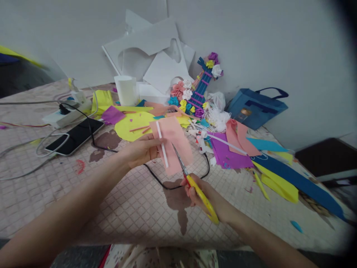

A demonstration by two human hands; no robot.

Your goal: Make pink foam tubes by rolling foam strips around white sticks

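Note:
My left hand pinches the left side of a peach-pink paper sheet above the table. A narrow white strip lies along the sheet near my fingers, with the thumb against it. In my right hand is a pair of scissors with yellow and red handles. Their blades point up and left, over the lower middle of the pink sheet, and look nearly closed. I cannot tell whether the blades touch the paper.
Behind stand a flower-covered paper guitar, white board offcuts and a blue bag. A phone and power strip lie left. A black cable runs below the hands. Purple paper and a glue gun are right.

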